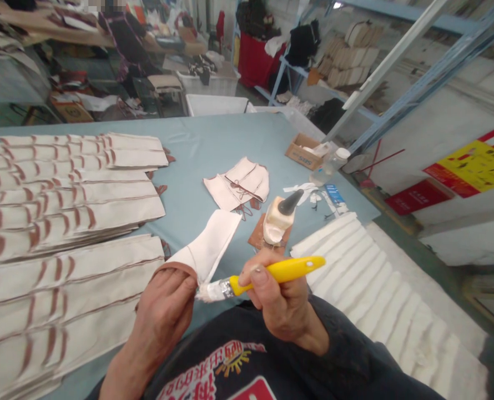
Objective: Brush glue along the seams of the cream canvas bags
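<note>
My left hand (pixel 166 303) grips a cream-white boot upper piece (pixel 207 244) by its brown-edged opening, with some fingertips hidden at the rim. In my right hand (pixel 282 300) is a paintbrush with a yellow handle (pixel 297 269), pinched near its metal band. The white-coated bristles (pixel 213 291) touch or nearly touch the piece's edge beside my left fingers. Just beyond my right hand, a pale crusted container with a dark cone tip (pixel 279 219) stands on a brown pad (pixel 257 236). Farther back lies another cream upper piece with brown laces (pixel 241 183).
Overlapping rows of cream pieces with brown edges (pixel 72 278) cover the table's left. White padded strips (pixel 372 294) lie in a row at right. A cardboard box (pixel 304 151) and a clear jar (pixel 330 165) stand at the far right. Another person (pixel 124 33) is behind the table.
</note>
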The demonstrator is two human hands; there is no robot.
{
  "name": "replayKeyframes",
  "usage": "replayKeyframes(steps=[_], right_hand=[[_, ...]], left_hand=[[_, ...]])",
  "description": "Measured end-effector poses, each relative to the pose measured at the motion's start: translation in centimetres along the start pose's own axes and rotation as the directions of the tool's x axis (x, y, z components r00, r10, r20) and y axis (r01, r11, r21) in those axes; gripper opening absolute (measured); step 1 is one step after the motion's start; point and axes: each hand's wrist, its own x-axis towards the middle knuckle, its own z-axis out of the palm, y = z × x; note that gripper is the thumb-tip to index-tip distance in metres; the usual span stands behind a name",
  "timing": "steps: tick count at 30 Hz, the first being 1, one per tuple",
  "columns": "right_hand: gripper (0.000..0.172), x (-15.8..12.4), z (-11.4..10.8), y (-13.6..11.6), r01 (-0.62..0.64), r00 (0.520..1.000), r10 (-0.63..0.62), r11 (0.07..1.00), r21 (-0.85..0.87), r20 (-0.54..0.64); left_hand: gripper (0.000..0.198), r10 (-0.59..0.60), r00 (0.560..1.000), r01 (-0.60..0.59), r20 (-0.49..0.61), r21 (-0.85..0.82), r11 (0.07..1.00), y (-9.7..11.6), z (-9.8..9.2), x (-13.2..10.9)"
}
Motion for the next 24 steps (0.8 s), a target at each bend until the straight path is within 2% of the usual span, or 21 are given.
replayKeyframes(steps=[2,5,8,12,15,19,21,24], right_hand=[[0.030,0.3,-0.4,0.7,-0.021,0.998,0.021,1.000,-0.006,-0.057],[0.027,1.3,-0.7,1.4,0.000,0.991,-0.017,0.991,-0.135,-0.130],[0.023,1.7,-0.3,0.7,0.080,0.993,-0.099,0.962,-0.262,-0.059],[0.024,0.5,0.6,-1.1,0.184,0.983,-0.175,0.948,-0.261,0.057],[0.026,-0.1,0.5,-0.7,0.122,0.992,-0.116,0.975,-0.188,0.042],[0.024,0.6,-0.2,1.1,0.034,0.995,-0.051,0.980,-0.198,-0.084],[0.024,1.0,-0.2,1.2,0.064,0.993,-0.088,0.958,-0.279,-0.074],[0.023,0.8,0.4,0.1,0.214,0.976,-0.217,0.919,-0.331,0.029]], left_hand=[[0.030,0.007,1.000,-0.007,0.000,0.008,1.000,0.1,-0.1,0.1],[0.033,0.012,1.000,-0.012,0.000,0.018,1.000,0.2,-0.3,0.4],[0.033,0.013,1.000,-0.013,-0.004,0.013,1.000,0.2,-0.3,0.5],[0.029,0.020,1.000,-0.020,-0.003,0.005,1.000,-0.2,-0.1,0.0],[0.028,0.020,1.000,-0.020,-0.006,0.001,1.000,-0.3,-0.2,-0.1],[0.032,0.002,1.000,-0.002,-0.001,0.017,1.000,-0.1,-0.4,0.3],[0.032,-0.008,1.000,0.008,0.002,0.015,1.000,-0.1,-0.4,0.3],[0.029,-0.036,0.999,0.035,-0.011,-0.023,0.999,-0.2,-0.2,0.0]])
